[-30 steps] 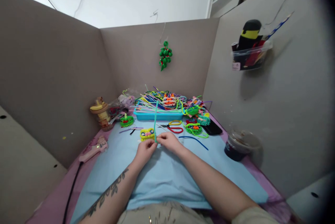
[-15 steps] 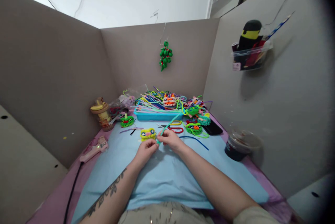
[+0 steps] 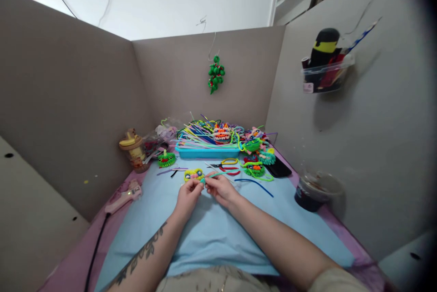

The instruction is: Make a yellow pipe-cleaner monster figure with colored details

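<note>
A turquoise pipe cleaner (image 3: 223, 173) runs between my two hands, its free end reaching out to the right over the scissors. My left hand (image 3: 190, 190) pinches its bunched or coiled end. Close by, the fingers of my right hand (image 3: 218, 187) are closed on the same strand. Just behind my left hand sits a yellow fuzzy figure (image 3: 193, 174) with eyes and a pink part, partly covered by my fingers. Scissors or pliers with red and yellow handles (image 3: 229, 161) lie beyond my right hand. A dark blue pipe cleaner (image 3: 256, 181) lies to its right.
A blue tray (image 3: 208, 152) heaped with pipe cleaners stands at the back. Green fuzzy figures (image 3: 254, 169) and a black phone (image 3: 279, 167) are on the right, near a dark tub (image 3: 309, 194). A pink glue gun (image 3: 124, 197) and a lidded cup (image 3: 134, 151) are on the left.
The free end of the turquoise pipe cleaner has swung down from a steep upward slant to nearly level, pointing right. My hands stay close together, shifted slightly.
</note>
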Demonstrator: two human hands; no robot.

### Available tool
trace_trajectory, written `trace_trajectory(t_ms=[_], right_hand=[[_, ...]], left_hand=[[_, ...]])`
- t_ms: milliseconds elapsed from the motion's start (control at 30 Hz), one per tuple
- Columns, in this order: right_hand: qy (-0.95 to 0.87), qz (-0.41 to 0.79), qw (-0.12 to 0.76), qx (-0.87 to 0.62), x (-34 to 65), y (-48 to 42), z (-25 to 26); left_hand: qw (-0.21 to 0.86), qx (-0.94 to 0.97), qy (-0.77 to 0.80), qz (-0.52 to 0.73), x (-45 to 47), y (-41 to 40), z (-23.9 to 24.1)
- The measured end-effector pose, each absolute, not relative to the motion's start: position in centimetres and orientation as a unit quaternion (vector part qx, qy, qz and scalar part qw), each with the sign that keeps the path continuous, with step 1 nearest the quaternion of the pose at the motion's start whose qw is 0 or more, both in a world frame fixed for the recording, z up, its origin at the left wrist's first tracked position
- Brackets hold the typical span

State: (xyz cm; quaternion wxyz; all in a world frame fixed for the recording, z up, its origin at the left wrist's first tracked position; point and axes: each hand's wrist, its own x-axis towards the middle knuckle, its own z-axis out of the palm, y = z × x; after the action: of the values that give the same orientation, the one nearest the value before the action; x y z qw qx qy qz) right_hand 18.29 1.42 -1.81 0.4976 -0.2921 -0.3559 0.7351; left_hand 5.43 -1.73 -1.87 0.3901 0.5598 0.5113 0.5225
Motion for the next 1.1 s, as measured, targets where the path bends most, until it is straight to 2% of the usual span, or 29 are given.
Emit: trace_trajectory(t_ms=[167,367,500,633,767,933,1100], right_hand=[[-0.329,0.710,0.546,-0.300,17.4,0.9,-2.4],[-0.332,0.692,0.563,-0.308,17.0,0.9,-3.0],[-0.387,0.689,0.535,-0.299,17.2,1.3,-2.9],[-0.487,0.609,0.540,-0.317,18.0,1.7,-2.2],[-0.586,0.521,0.499,-0.370,18.8,1.8,-1.7],[-0.662,0.457,0.430,-0.410,19.1,1.7,-2.1],[-0.676,0.458,0.415,-0.400,19.1,1.9,-2.3]], left_hand=[[0.391,0.542,0.504,0.548,5.6,-1.4,-2.3],[0.410,0.544,0.509,0.526,5.8,-1.2,-2.7],[0.429,0.546,0.504,0.513,5.9,-1.3,-2.5],[0.433,0.539,0.502,0.519,6.0,-1.4,-2.3],[0.392,0.531,0.512,0.549,5.6,-1.3,-2.3],[0.333,0.593,0.529,0.507,5.1,-1.3,-2.4],[0.369,0.578,0.529,0.500,5.0,-1.1,-2.6]])
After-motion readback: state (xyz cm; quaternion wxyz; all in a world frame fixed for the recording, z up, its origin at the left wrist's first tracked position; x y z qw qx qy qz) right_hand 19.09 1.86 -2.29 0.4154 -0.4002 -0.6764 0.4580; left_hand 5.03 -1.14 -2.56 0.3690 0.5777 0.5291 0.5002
